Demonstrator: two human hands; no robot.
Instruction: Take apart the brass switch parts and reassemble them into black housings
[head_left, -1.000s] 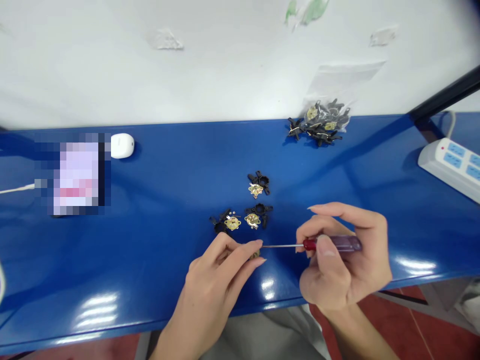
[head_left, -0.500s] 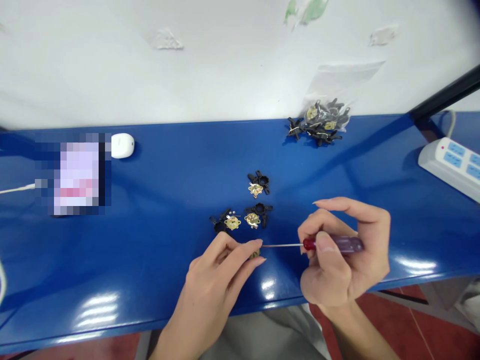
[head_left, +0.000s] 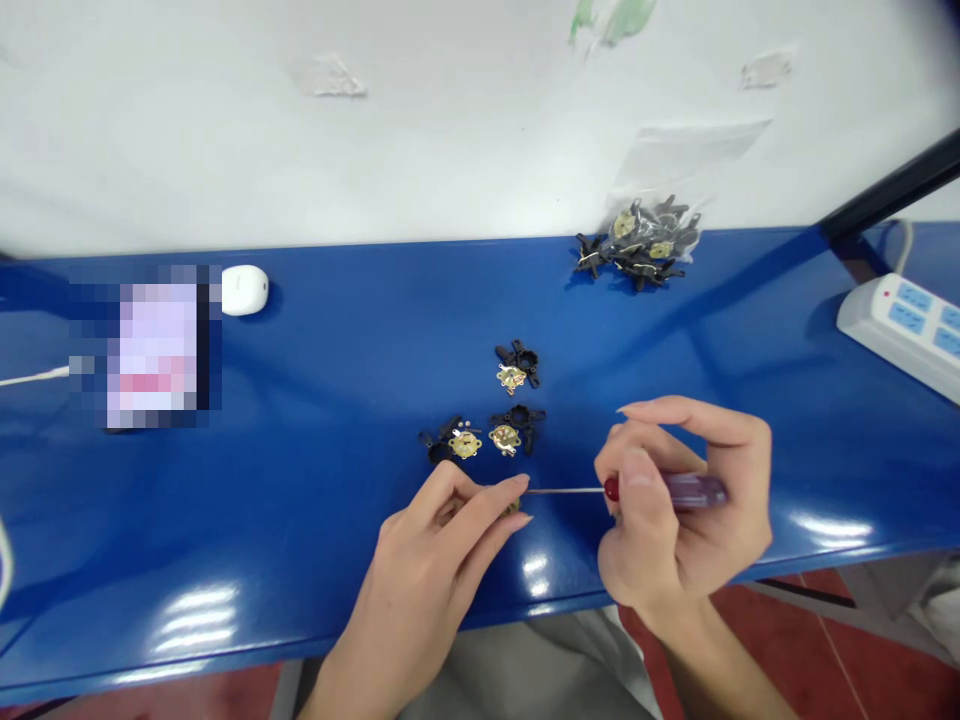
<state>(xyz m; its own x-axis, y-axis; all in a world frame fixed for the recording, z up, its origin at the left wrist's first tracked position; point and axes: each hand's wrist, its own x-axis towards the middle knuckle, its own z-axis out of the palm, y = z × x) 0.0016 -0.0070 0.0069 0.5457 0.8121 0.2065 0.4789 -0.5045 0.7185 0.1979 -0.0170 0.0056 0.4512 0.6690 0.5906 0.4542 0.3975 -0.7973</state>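
Near the table's front edge, my left hand [head_left: 442, 560] pinches a small brass-coloured part [head_left: 513, 506], mostly hidden by the fingers. My right hand [head_left: 686, 500] grips a screwdriver [head_left: 694, 490] with a purple and red handle. Its thin shaft points left, and the tip meets the part at my left fingertips. Just beyond lie three groups of pieces: a brass disc [head_left: 465, 444] beside black plastic parts, another brass disc [head_left: 505, 438] with a black frame [head_left: 519, 417], and a third disc [head_left: 511, 377] by a black piece [head_left: 528, 361].
At the back right, a clear bag [head_left: 664, 235] of black and brass parts leans on the white wall. A power strip [head_left: 900, 325] is at the far right. On the left are a blurred-out device [head_left: 157, 350] and a white case [head_left: 246, 290] on the blue table [head_left: 337, 340].
My right thumb and fingers have shifted slightly on the screwdriver handle, and the hand has moved a little left. My left hand is nearly still.
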